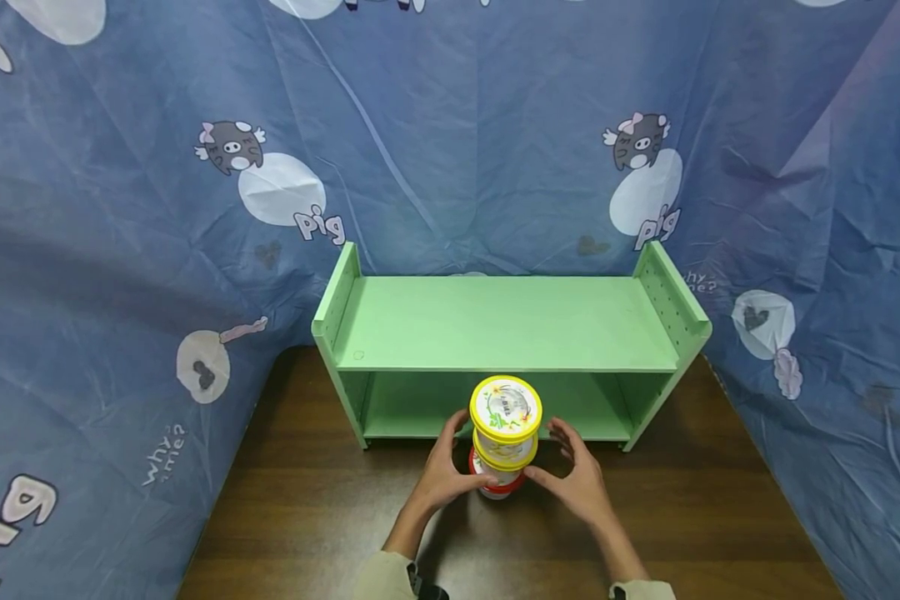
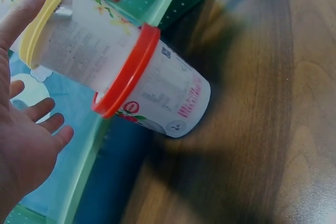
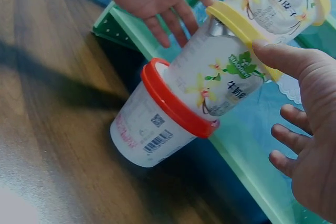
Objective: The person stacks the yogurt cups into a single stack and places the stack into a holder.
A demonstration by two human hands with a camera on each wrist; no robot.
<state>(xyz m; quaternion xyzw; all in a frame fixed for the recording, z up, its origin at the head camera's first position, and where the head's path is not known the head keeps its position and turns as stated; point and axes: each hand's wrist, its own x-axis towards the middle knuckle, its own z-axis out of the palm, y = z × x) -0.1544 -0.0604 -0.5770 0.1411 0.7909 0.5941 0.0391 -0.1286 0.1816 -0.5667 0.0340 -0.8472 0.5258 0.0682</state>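
Three paper tubs stand in a stack on the table. The top tub (image 1: 506, 408) has a yellow lid with a floral print, and the middle tub (image 3: 215, 77) also has a yellow lid. A red lid covers the bottom tub (image 2: 168, 93), which is white with a barcode. My left hand (image 1: 441, 473) is at the stack's left side, thumb by the middle lid, fingers spread and loosely bent. On the opposite side, my right hand (image 1: 581, 482) puts its thumb at the middle tub's yellow rim, while its other fingers stay off the tubs.
Behind the stack stands a light green two-level shelf (image 1: 495, 321) with raised side panels. Its lower level lies partly behind the tubs and hands. A brown wooden table (image 1: 300, 517) carries everything. Blue printed cloth (image 1: 450, 150) hangs at the back and both sides.
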